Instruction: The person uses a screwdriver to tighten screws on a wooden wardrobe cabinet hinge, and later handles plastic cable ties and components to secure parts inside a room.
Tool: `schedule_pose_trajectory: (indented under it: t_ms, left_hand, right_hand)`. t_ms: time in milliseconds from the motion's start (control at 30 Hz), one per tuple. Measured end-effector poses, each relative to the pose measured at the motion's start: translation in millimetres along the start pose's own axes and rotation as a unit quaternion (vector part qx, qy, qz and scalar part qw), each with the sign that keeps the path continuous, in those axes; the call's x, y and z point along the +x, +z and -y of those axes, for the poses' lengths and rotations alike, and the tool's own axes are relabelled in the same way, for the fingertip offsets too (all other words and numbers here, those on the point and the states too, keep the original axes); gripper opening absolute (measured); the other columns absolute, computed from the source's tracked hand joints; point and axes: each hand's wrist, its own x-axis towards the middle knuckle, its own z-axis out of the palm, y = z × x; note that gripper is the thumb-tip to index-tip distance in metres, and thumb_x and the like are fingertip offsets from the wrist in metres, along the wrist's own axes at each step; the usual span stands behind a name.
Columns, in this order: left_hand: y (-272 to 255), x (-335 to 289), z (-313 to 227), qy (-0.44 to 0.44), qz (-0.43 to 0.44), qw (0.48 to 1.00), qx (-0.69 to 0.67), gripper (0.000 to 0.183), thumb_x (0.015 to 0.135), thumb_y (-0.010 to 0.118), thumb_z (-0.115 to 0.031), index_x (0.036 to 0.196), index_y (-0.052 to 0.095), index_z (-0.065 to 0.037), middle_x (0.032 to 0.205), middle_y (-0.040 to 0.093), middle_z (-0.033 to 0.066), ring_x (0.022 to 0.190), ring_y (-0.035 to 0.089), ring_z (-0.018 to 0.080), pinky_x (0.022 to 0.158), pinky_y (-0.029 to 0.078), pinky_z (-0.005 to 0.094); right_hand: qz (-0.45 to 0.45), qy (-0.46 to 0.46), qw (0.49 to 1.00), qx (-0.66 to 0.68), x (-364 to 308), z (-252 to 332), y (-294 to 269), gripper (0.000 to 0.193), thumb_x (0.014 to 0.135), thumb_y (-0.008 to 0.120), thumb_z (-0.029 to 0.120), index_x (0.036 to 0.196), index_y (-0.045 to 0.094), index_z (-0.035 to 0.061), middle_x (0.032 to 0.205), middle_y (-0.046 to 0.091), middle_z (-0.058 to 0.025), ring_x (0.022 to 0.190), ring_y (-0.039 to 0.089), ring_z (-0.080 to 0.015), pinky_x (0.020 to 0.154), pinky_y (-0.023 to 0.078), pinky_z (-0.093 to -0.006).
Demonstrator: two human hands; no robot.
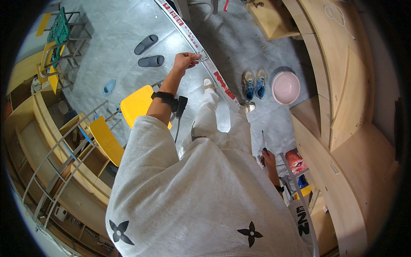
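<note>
A long, narrow silver profile [217,73], covered in white film with red print, slants from the top of the view down to between my feet. My left hand [186,61] reaches out to its left edge. Thumb and fingertips are pinched together beside a small metal plate [203,56] on the profile; what they hold, if anything, is too small to make out. Low at my right side, my right hand [269,160] grips a screwdriver [263,139] by its dark handle, the thin shaft pointing away from me. The right hand is well apart from the profile.
Grey slippers [150,61] lie left of the profile. Sneakers [254,83] and a pink basin [286,88] stand to its right. Yellow chairs [137,105] and a metal rail [64,147] are on the left. Curved wooden furniture [346,85] lines the right.
</note>
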Motion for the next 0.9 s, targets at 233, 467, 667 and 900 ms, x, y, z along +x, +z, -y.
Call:
schedule_pose_trajectory:
  t_ms: [233, 467, 667, 900]
  left_hand:
    - [-0.5, -0.9, 5.3, -0.007, 0.008, 1.0, 0.002, 0.02, 0.076, 0.072, -0.025, 0.083, 0.066, -0.007, 0.078, 0.065, 0.0014, 0.069, 0.06, 0.0107, 0.062, 0.045, 0.0223]
    - [3.0, -4.4, 3.7, -0.003, 0.003, 1.0, -0.011, 0.021, 0.077, 0.072, -0.024, 0.082, 0.065, -0.006, 0.077, 0.065, 0.0024, 0.07, 0.061, 0.0116, 0.062, 0.046, 0.022]
    - [2.8, -6.2, 4.6, 0.014, -0.013, 0.999, -0.03, 0.022, 0.074, 0.074, -0.022, 0.079, 0.064, -0.003, 0.074, 0.064, 0.0053, 0.064, 0.061, 0.0139, 0.058, 0.048, 0.0236]
    - [8.2, -6.3, 0.5, -0.008, -0.007, 0.998, -0.057, 0.035, 0.08, 0.067, -0.032, 0.092, 0.062, 0.001, 0.085, 0.064, 0.0095, 0.072, 0.064, 0.0191, 0.063, 0.05, 0.0286]
  right_hand:
    - [-0.006, 0.024, 1.0, 0.015, 1.3, 0.9, -1.5, 0.027, 0.087, 0.055, 0.029, 0.077, 0.052, 0.0037, 0.054, 0.053, -0.0062, 0.038, 0.048, -0.015, 0.034, 0.037, -0.0286]
    - [-0.004, 0.019, 1.0, 0.021, -5.9, 8.4, 3.7, 0.028, 0.087, 0.055, 0.028, 0.076, 0.052, 0.0031, 0.055, 0.053, -0.0065, 0.038, 0.048, -0.015, 0.035, 0.038, -0.0298]
    - [-0.012, 0.02, 1.0, 0.013, -7.6, 7.6, 5.9, 0.027, 0.088, 0.055, 0.027, 0.077, 0.052, 0.0029, 0.055, 0.052, -0.006, 0.038, 0.047, -0.0145, 0.035, 0.037, -0.0292]
    - [-0.016, 0.027, 0.999, 0.034, -7.3, 1.4, 5.5, 0.027, 0.087, 0.055, 0.028, 0.077, 0.052, 0.0031, 0.055, 0.052, -0.0056, 0.038, 0.047, -0.0142, 0.034, 0.037, -0.0289]
